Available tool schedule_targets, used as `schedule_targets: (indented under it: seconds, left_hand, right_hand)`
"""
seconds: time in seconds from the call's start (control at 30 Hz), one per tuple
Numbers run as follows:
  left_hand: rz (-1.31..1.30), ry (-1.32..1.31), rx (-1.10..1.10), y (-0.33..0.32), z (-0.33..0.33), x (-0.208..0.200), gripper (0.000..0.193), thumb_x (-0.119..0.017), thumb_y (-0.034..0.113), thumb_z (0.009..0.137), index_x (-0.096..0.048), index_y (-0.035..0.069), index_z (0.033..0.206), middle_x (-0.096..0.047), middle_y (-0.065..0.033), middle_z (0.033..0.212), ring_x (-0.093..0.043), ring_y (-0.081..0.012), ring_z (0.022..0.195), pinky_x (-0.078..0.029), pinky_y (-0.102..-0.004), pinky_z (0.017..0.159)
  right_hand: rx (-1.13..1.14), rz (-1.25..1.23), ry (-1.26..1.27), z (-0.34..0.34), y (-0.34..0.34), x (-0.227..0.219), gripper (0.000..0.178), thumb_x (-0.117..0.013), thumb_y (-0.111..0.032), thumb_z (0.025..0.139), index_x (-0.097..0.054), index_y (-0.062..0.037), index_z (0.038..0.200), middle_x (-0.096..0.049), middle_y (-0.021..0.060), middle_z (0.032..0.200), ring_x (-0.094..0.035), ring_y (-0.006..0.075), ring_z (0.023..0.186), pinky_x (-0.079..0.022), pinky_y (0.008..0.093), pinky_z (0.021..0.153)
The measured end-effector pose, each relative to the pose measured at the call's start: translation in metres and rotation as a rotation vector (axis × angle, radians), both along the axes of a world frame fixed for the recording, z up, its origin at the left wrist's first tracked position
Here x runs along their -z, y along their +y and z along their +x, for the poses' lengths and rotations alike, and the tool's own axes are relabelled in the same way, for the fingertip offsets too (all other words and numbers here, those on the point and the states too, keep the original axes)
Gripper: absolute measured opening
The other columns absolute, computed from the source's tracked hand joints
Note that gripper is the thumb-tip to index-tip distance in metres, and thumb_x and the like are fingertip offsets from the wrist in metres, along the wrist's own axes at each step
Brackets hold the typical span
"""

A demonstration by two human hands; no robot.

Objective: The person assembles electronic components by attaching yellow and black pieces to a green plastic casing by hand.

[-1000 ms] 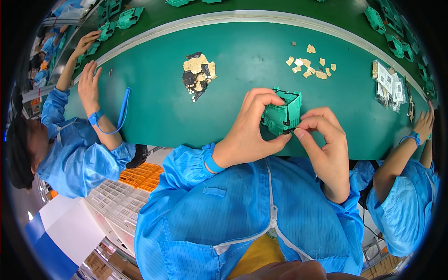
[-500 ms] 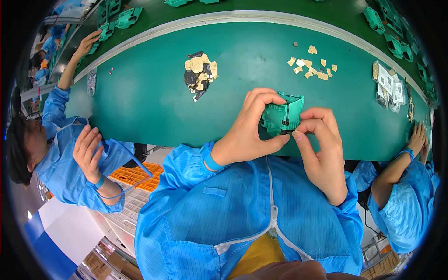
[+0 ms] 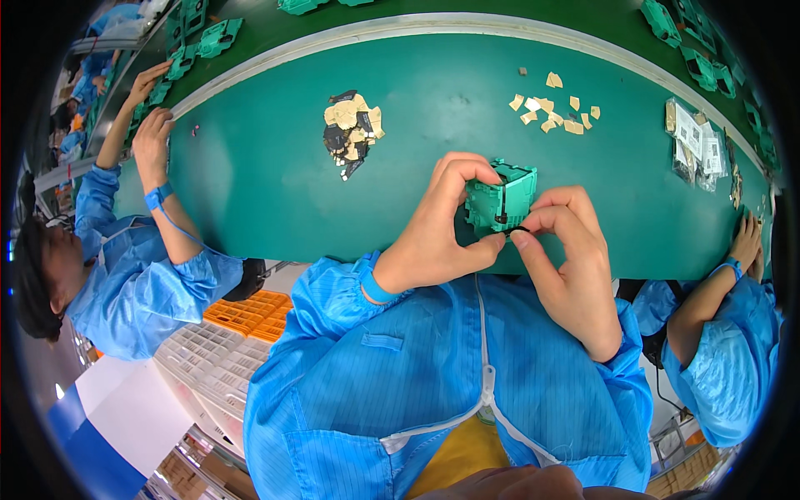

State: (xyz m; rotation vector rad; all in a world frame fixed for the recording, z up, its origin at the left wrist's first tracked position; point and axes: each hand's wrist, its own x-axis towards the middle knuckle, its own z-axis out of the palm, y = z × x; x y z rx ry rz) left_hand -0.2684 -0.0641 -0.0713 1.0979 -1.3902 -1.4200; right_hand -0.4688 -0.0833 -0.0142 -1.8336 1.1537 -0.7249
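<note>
A boxy green plastic housing (image 3: 518,197) is gripped in my left hand (image 3: 433,237), tilted above the near part of the table. My thumb is under its lower edge and my fingers curl over its top left. A black strip runs down the housing's face. With thumb and forefinger, my right hand (image 3: 575,258) pinches a thin black strip (image 3: 517,230) at the lower edge of the housing. I cannot tell whether this is the end of the strip on the face. The housing's underside is hidden.
Cream and black cut pieces (image 3: 353,132) lie heaped on the green table (image 3: 258,183). Several loose cream pieces (image 3: 546,105) are scattered farther right, and clear packets (image 3: 693,146) lie near the right rim. Beyond the pale rail are green housings (image 3: 220,37). Co-workers sit on both sides.
The housing has turned slightly in my left hand, and more black strip shows at my right fingertips. The left co-worker's nearer hand has moved up to the table's far-left edge.
</note>
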Motion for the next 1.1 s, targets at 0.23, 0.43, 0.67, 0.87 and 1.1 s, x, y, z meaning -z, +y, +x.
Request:
schedule_targets:
  seconds: [0.23,0.43,0.67,0.87,1.1]
  left_hand:
    - [-0.049,-0.029,-0.050,0.0015,-0.0034,0.0032,0.062,-0.073,-0.005,0.070,-0.047,0.009,0.125,-0.043,-0.0115,0.126,-0.048,-0.0255,0.116,-0.045,-0.0362,0.094]
    - [-0.020,-0.020,-0.023,0.0020,-0.0026,0.0018,0.063,-0.069,-0.008,0.070,-0.045,0.008,0.126,-0.040,-0.0111,0.128,-0.046,-0.0245,0.120,-0.043,-0.0413,0.102]
    - [-0.046,-0.020,-0.054,0.0020,-0.0044,0.0038,0.062,-0.073,-0.005,0.069,-0.047,0.009,0.124,-0.043,-0.0113,0.126,-0.048,-0.0247,0.114,-0.044,-0.0352,0.093]
    - [-0.015,-0.044,0.006,0.0024,-0.0022,0.0007,0.066,-0.066,-0.012,0.069,-0.043,0.008,0.127,-0.038,-0.0107,0.129,-0.044,-0.0249,0.125,-0.041,-0.0467,0.110]
    - [-0.007,-0.015,-0.002,0.0040,-0.0023,0.0019,0.066,-0.066,-0.012,0.068,-0.043,0.008,0.126,-0.038,-0.0110,0.128,-0.045,-0.0249,0.125,-0.040,-0.0471,0.110]
  right_hand:
    - [0.014,0.036,-0.008,0.0005,0.0019,0.0024,0.013,-0.072,0.005,0.086,-0.061,0.0042,0.092,-0.057,0.0146,0.103,-0.063,0.0271,0.083,-0.052,0.0350,0.071]
    - [0.029,0.048,-0.017,0.0019,0.0028,0.0026,0.013,-0.072,0.005,0.086,-0.060,0.0042,0.090,-0.057,0.0141,0.102,-0.064,0.0256,0.079,-0.053,0.0344,0.068]
    - [0.043,0.063,-0.031,0.0031,0.0031,0.0046,0.013,-0.072,0.005,0.086,-0.060,0.0043,0.090,-0.057,0.0137,0.101,-0.064,0.0247,0.077,-0.053,0.0342,0.067]
    - [0.051,0.075,-0.025,0.0030,0.0034,0.0052,0.013,-0.072,0.006,0.085,-0.060,0.0044,0.089,-0.058,0.0143,0.101,-0.064,0.0255,0.076,-0.052,0.0346,0.065]
    - [0.054,0.084,-0.031,0.0045,0.0034,0.0039,0.013,-0.072,0.006,0.085,-0.059,0.0044,0.087,-0.057,0.0146,0.099,-0.065,0.0262,0.074,-0.053,0.0352,0.064]
